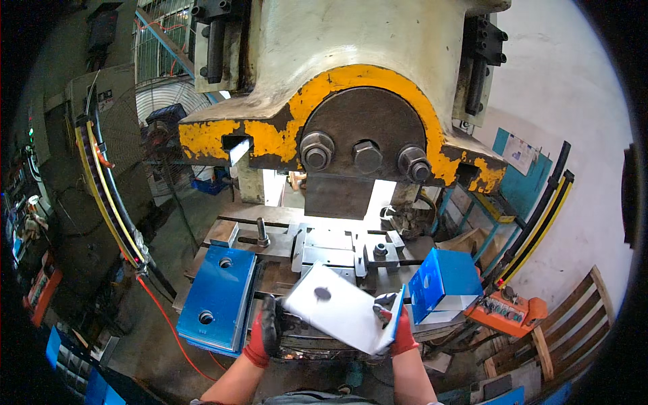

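Observation:
A bent sheet-metal panel [337, 308], white on its upper face with one round hole and a blue flange at the right, is tilted in front of the press. My right hand [399, 331], in a red and black glove, grips its right end, thumb on the white face. My left hand [264, 332], gloved alike, stands beside the panel's left end with fingers stretched up; whether it touches the panel I cannot tell. Left of it lies a stack of blue panels [217, 290] with round holes. Behind the held panel is the metal die [329, 256] on the press bed.
The press ram [368, 128], with yellow paint and large bolts, hangs above the die. Bent blue pieces [442, 280] stand at right. Yellow-black upright bars [108, 189] flank the machine. An orange control box [506, 312] and a wooden rack [574, 331] are at far right.

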{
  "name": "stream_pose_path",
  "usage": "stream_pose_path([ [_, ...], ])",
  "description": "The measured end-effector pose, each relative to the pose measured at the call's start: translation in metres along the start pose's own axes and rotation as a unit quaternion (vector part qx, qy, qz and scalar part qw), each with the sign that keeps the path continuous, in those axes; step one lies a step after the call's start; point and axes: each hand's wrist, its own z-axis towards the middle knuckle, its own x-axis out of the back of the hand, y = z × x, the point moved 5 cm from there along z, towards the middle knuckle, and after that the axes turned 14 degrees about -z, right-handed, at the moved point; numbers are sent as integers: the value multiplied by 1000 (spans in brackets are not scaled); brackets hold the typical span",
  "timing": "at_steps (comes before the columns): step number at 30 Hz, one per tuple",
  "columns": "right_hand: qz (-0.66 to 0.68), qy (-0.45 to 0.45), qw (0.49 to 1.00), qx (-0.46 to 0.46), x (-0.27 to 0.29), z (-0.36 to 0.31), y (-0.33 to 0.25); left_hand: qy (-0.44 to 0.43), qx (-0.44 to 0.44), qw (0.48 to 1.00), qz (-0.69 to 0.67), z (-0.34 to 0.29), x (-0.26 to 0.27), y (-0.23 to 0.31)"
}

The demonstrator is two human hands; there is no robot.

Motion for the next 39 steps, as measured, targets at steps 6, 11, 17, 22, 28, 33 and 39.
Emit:
stream_pose_path([
  [6,-186,70,979,37,-4,-13,12,-110,-319,739,583,-31,-84,23],
  [11,-480,31,869,118,-37,-22,-18,-92,-304,742,590,-12,-49,7],
  [17,-604,59,782,141,-56,-9,-35,-4,-301,768,565,12,-28,10],
  [22,-600,72,784,145,-46,22,-24,1,-238,804,545,33,-19,4],
  [28,-599,75,786,134,-41,48,-17,9,-270,809,522,45,-17,-4],
  [33,-603,65,783,135,-46,64,-15,-41,-72,942,325,78,13,-25],
  [39,-584,57,803,104,-40,75,-14,-18,149,988,27,95,0,-39],
])
